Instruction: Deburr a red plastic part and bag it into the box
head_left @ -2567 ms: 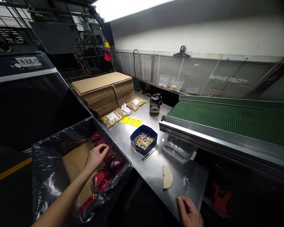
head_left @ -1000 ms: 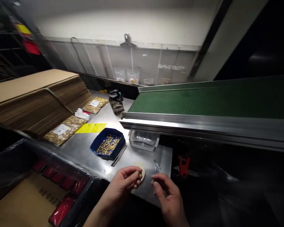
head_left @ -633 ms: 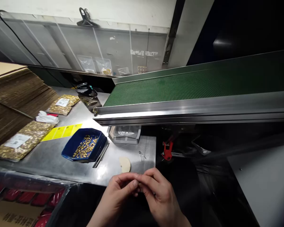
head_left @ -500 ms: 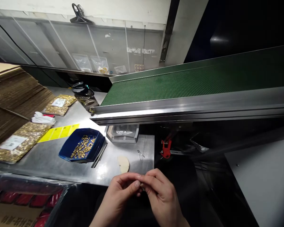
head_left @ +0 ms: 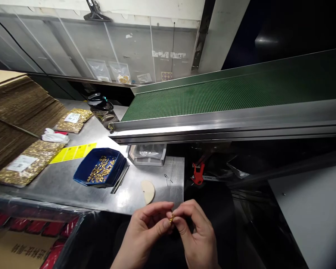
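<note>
A small gold-coloured metal piece (head_left: 171,219) shows between my fingertips, just off the table's front edge. My right hand (head_left: 197,231) pinches it between thumb and forefinger. From the other side, the curled fingers and thumb of my left hand (head_left: 147,228) close in on the same piece. Its exact kind is too small to make out. Beyond my hands a pale semicircular disc (head_left: 148,192) lies on the metal table (head_left: 86,200). A blue bin (head_left: 82,173) farther left holds many small gold pieces (head_left: 100,172).
Tweezers (head_left: 120,179) lie beside the bin, and a small pin-like tool (head_left: 168,178) near the table's right edge. A green conveyor (head_left: 184,102) crosses behind. Bags of gold pieces (head_left: 30,164) and stacked cardboard (head_left: 19,112) stand left. A grey tray (head_left: 148,162) sits under the conveyor.
My fingertips have parted a little, and the gold piece between them now shows. My right hand has shifted slightly to the right. The view has tilted slightly down.
</note>
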`<state>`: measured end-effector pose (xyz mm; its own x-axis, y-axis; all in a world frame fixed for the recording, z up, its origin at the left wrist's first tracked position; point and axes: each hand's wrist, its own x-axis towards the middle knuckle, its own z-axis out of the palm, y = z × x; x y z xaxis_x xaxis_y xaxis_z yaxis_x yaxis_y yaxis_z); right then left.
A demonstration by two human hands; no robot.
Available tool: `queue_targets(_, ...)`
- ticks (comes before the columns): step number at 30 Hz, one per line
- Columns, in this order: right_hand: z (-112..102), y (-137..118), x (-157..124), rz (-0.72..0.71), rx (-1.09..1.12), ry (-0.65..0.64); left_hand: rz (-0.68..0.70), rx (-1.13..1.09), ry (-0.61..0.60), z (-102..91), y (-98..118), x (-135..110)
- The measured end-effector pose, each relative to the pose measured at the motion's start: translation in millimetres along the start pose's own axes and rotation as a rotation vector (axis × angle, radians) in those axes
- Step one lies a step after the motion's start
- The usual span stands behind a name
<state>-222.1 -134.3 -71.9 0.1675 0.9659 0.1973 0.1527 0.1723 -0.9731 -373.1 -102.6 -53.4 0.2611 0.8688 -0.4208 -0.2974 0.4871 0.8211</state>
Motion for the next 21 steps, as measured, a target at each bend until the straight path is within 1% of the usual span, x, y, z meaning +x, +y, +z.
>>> queue_targets(3,-2.8,0.3,0.0,0.051,0.037,-0.02,-0.022,-0.02,0.001,1.0,-1.1,-1.0)
queue_targets(6,-4.7,2.7,0.4,-0.005,0.044,-0.046,-0.057,-0.051,0.029,2.2,-2.5,-1.3)
queue_targets(8,-4.7,3.3,1.0,-0.034,0.038,-0.041,-0.076,-0.076,0.041,2.8,-3.1,-1.5)
queue_targets(11,-4.7,3.4,2.8,-0.032,0.023,-0.025,-0.103,-0.107,0.065,3.5,-2.7,-1.7)
queue_targets(14,-7.8,5.5,6.1,-0.038,-0.021,-0.073,-0.138,-0.118,0.085,4.7,-1.7,-0.6)
queue_targets(16,-11.3,8.0,8.8,-0.067,-0.069,-0.118,-0.161,-0.116,0.098,5.6,-2.9,1.5)
queue_targets(18,-14.1,10.6,10.9,-0.118,-0.144,-0.134,-0.176,-0.115,0.141,5.4,-7.3,4.8)
queue_targets(21,-12.1,17.6,13.2,-0.232,-0.282,-0.051,-0.229,-0.143,0.215,2.1,-18.3,13.6)
